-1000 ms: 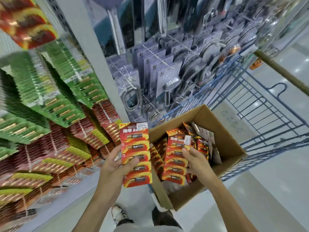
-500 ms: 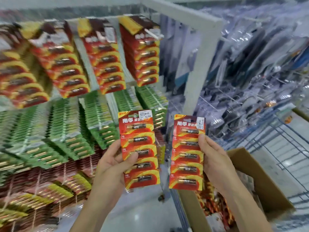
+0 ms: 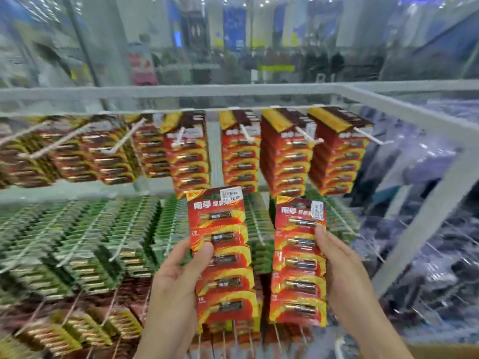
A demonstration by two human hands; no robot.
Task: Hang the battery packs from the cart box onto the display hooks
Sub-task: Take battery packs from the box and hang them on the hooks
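Note:
My left hand [image 3: 178, 278] grips a tall red-and-yellow battery pack [image 3: 223, 255] by its left edge, thumb across the front. My right hand [image 3: 342, 270] holds a second, matching battery pack [image 3: 298, 265] by its right edge. Both packs stand upright, side by side, in front of the display. Above them, white display hooks [image 3: 305, 136] carry rows of the same red packs [image 3: 282, 156] along the top rail. The cart box is almost out of view; only a sliver of cardboard [image 3: 445, 352] shows at the bottom right.
Green battery packs [image 3: 77, 244] fill the hooks of the middle row at left. Darker red and gold packs [image 3: 64, 330] hang lower down. A grey rack frame [image 3: 425, 224] slants at right, with clear-packaged goods [image 3: 440, 281] behind it.
My view has swung up from the cart box to the top row of hooks. My right hand lifted a pack out of the box and both packs rose toward the red rows.

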